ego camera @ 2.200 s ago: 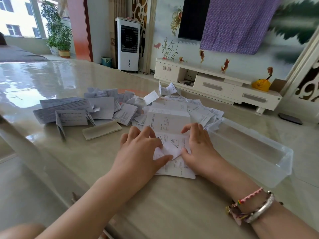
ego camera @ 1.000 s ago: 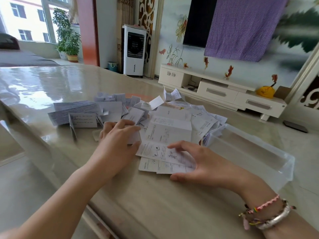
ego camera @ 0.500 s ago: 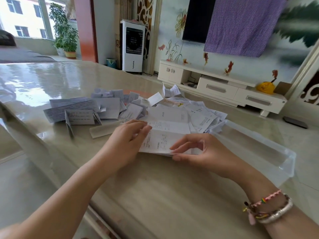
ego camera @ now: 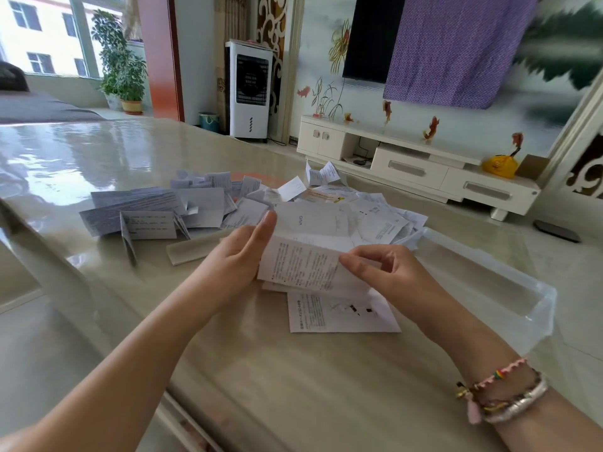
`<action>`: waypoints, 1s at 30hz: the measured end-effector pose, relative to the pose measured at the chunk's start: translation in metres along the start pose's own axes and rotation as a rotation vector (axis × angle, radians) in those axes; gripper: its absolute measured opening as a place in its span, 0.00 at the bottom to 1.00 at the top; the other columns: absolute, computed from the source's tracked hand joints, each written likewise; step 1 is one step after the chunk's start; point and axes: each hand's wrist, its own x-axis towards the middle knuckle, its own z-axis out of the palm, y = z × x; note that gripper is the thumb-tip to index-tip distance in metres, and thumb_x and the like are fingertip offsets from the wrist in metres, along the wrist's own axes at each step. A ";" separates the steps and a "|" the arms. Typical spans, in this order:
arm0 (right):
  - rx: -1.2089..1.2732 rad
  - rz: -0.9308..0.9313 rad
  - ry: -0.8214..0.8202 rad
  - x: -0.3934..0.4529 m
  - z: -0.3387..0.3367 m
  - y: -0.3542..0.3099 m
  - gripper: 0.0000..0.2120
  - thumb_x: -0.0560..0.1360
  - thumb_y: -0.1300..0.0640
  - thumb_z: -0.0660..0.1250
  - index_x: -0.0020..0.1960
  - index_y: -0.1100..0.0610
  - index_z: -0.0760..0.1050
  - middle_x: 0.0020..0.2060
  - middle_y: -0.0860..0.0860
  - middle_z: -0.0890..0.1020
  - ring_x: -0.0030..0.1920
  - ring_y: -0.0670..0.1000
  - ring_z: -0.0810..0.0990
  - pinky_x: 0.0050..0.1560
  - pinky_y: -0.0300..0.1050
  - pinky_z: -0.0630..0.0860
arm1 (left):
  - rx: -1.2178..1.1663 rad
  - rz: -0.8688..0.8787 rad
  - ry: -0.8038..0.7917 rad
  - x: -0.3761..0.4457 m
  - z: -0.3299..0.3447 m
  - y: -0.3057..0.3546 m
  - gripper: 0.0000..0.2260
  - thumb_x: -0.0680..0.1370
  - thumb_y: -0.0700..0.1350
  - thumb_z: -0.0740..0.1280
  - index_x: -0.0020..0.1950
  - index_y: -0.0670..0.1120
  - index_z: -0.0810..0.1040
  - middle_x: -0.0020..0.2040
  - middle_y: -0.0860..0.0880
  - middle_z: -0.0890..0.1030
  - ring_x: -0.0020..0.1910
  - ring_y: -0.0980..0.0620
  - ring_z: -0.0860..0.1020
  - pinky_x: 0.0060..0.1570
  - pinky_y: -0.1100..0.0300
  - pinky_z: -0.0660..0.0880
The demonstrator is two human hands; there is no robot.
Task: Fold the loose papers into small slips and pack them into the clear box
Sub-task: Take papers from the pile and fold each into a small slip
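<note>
A glossy beige stone desk (ego camera: 293,386) fills the lower frame of a bright living room. At centre frame, lifted just off the desk, is a white printed paper sheet (ego camera: 303,265), already creased into panels. The left hand (ego camera: 235,259) backs its left edge with nearly straight fingers, the fingertips standing above the sheet's top edge; its thumb is hidden behind the paper, so whether that grip pinches the sheet I cannot tell. The right hand (ego camera: 388,272) has its grip clamped on the right edge, thumb and curled fingers pinching it.

The sheet looks very light, thin and limp, likely to sag or tear if pulled by one corner. It should fold cleanly if held by opposite edges near an existing crease, then pressed flat on the desk.

Directly below it lies another flat printed sheet (ego camera: 339,313). Behind, across mid-frame, spreads the pile of loose white papers and folded slips (ego camera: 208,207). At right of frame sits the clear plastic rectangular box (ego camera: 541,308), apparently with nothing in it yet. Coloured bracelets (ego camera: 502,393) ring the right wrist at lower right.
</note>
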 end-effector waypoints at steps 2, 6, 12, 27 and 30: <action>0.028 0.018 0.002 0.000 0.000 0.000 0.12 0.78 0.52 0.64 0.49 0.58 0.83 0.46 0.48 0.86 0.49 0.45 0.84 0.53 0.35 0.77 | 0.004 0.017 0.011 -0.002 0.003 0.001 0.35 0.63 0.76 0.62 0.56 0.50 0.77 0.47 0.51 0.84 0.50 0.51 0.82 0.55 0.52 0.78; -0.068 0.024 0.032 0.002 0.004 0.005 0.09 0.78 0.52 0.66 0.47 0.55 0.83 0.44 0.46 0.86 0.47 0.45 0.84 0.50 0.39 0.79 | -0.030 0.023 0.068 -0.001 0.007 0.003 0.32 0.63 0.54 0.76 0.65 0.49 0.72 0.59 0.53 0.78 0.50 0.57 0.80 0.42 0.67 0.79; -0.517 -0.121 0.134 0.008 0.008 0.015 0.08 0.73 0.52 0.72 0.52 0.48 0.78 0.66 0.38 0.72 0.67 0.38 0.65 0.66 0.32 0.61 | 0.141 0.172 0.146 -0.001 0.011 -0.005 0.31 0.69 0.33 0.75 0.67 0.52 0.70 0.64 0.57 0.73 0.52 0.64 0.75 0.36 0.76 0.73; -0.660 -0.155 0.219 0.001 0.008 0.009 0.08 0.71 0.46 0.73 0.49 0.41 0.78 0.42 0.45 0.74 0.47 0.47 0.75 0.48 0.40 0.72 | 0.284 0.382 0.082 -0.007 0.008 -0.009 0.28 0.70 0.31 0.71 0.63 0.58 0.74 0.44 0.59 0.81 0.44 0.59 0.77 0.46 0.69 0.73; -0.634 -0.210 0.262 0.002 0.009 0.012 0.03 0.72 0.50 0.74 0.43 0.44 0.80 0.42 0.45 0.80 0.46 0.45 0.78 0.46 0.39 0.74 | 0.381 0.380 0.093 -0.006 0.008 -0.010 0.26 0.69 0.40 0.75 0.63 0.58 0.73 0.50 0.61 0.78 0.45 0.64 0.73 0.44 0.75 0.68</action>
